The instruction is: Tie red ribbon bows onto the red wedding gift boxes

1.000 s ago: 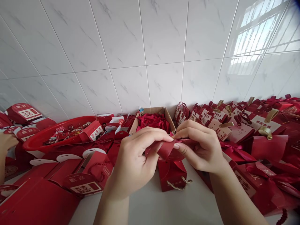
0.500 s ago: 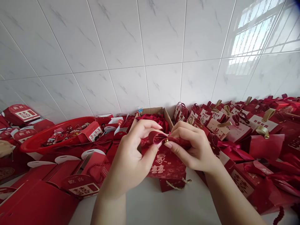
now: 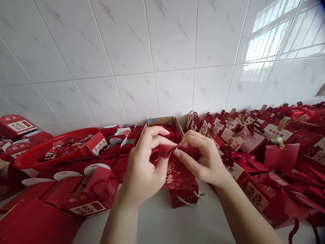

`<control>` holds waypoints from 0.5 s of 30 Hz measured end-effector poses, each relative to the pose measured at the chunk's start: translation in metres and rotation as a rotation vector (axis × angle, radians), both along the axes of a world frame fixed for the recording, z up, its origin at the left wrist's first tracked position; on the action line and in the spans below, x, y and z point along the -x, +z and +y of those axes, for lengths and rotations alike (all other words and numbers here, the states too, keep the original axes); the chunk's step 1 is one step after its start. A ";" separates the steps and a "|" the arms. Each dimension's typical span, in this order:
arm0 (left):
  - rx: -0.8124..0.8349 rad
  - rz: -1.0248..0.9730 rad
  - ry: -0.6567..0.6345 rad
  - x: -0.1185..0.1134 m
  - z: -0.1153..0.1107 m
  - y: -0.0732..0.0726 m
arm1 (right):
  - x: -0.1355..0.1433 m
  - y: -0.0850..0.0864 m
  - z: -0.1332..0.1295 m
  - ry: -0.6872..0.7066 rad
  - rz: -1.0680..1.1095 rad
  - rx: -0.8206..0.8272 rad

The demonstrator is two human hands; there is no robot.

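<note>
My left hand (image 3: 146, 166) pinches a dark red leather-like strap (image 3: 165, 150), which is bent into a loop at the top of a red gift box (image 3: 179, 178) with pale printed characters. Close against it, the thumb and fingers of my right hand (image 3: 207, 157) hold the strap's other side around a small gold stud (image 3: 176, 148). Whether the stud is through the strap is hidden by my fingers. Beneath the gift box lies another dark red box or bag with a twisted gold cord (image 3: 188, 202).
An open cardboard carton (image 3: 179, 126) of red material stands behind my hands. To the left are a red plastic basin (image 3: 27, 159) of small packets and several open red boxes (image 3: 38, 220). Rows of closed gift boxes (image 3: 256, 135) fill the right. A tiled wall (image 3: 172, 40) rises behind.
The strap loop in my left fingers has narrowed and turned, and my fingertips have come closer together at the gold stud. The whole view has shifted slightly.
</note>
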State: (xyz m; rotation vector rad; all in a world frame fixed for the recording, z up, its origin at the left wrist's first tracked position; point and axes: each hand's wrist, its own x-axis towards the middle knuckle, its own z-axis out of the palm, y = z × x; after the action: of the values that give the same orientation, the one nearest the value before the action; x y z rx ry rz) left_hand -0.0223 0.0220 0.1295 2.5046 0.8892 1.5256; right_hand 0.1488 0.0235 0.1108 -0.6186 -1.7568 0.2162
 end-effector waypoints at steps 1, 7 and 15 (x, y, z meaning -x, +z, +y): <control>0.006 -0.001 -0.014 0.000 0.001 0.000 | 0.000 0.000 0.000 -0.003 0.000 0.003; 0.074 -0.047 -0.065 0.000 0.005 0.000 | 0.002 -0.002 0.003 -0.018 -0.001 -0.001; 0.086 -0.104 -0.029 0.009 0.005 0.006 | 0.004 -0.009 0.011 0.036 0.074 0.053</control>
State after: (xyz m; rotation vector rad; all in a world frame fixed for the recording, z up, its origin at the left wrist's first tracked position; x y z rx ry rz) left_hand -0.0315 0.0275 0.1350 2.3450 0.8800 1.5580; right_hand 0.1448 0.0350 0.1023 -0.6097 -1.6964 0.3079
